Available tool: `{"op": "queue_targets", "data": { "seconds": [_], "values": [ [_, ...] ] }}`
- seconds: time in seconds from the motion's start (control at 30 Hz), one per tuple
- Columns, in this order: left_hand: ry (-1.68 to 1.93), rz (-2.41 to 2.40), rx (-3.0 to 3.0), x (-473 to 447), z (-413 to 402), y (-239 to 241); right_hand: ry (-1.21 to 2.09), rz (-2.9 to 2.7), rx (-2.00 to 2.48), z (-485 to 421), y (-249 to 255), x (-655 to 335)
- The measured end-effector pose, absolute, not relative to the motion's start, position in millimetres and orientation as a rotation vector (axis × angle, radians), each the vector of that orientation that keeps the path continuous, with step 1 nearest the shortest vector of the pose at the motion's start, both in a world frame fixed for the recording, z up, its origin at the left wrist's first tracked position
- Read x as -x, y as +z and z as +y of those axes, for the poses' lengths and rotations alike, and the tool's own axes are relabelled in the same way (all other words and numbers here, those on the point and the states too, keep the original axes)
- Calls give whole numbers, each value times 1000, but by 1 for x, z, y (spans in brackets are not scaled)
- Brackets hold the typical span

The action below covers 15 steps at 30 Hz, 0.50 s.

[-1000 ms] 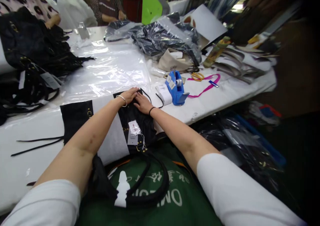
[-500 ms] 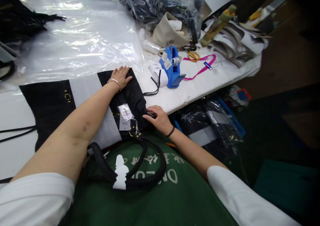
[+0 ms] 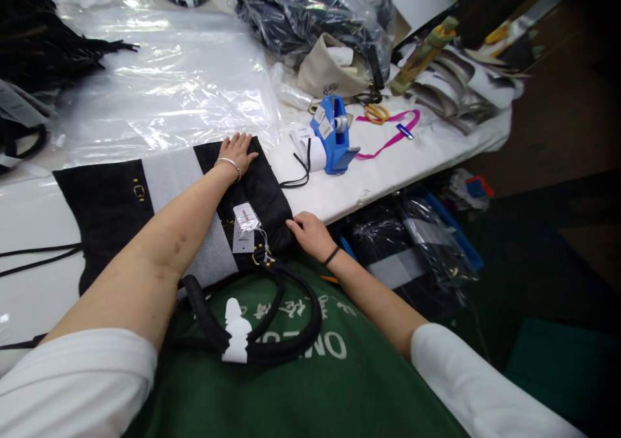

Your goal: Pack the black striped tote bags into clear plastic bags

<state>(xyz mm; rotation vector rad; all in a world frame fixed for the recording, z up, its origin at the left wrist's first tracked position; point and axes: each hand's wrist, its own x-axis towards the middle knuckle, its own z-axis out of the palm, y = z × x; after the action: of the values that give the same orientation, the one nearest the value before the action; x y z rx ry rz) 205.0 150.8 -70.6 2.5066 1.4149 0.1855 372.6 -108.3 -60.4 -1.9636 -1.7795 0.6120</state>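
At the worktop's (image 3: pixel 349 189) near edge, the left hand (image 3: pixel 237 155) lies spread flat on the bag (image 3: pixel 266 195), seemingly steadying it while the right hand (image 3: pixel 313 235) pinches its side.

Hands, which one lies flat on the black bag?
The left hand, wearing a silver bracelet; the right hand, wearing a dark band, is at the edge of the bag.

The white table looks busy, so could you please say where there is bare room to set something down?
The white table shows one bare patch between the blue tape dispenser, the black bag, the right hand and the near edge. Another seems bare left of the bag, below its straps. Behind the dispenser, the beige pouch and plastic-wrapped bundle crowd it.
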Motion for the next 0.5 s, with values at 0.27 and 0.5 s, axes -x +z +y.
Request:
{"op": "queue_targets", "data": {
  "seconds": [0.27,0.5],
  "values": [
    [241,1435,-2521,-205,150,-76,676,-1701,1768,-107,-36,-387],
    [174,1435,-2531,-206,149,-70,569,-1608,1334,23,9,-309]
  ]
}}
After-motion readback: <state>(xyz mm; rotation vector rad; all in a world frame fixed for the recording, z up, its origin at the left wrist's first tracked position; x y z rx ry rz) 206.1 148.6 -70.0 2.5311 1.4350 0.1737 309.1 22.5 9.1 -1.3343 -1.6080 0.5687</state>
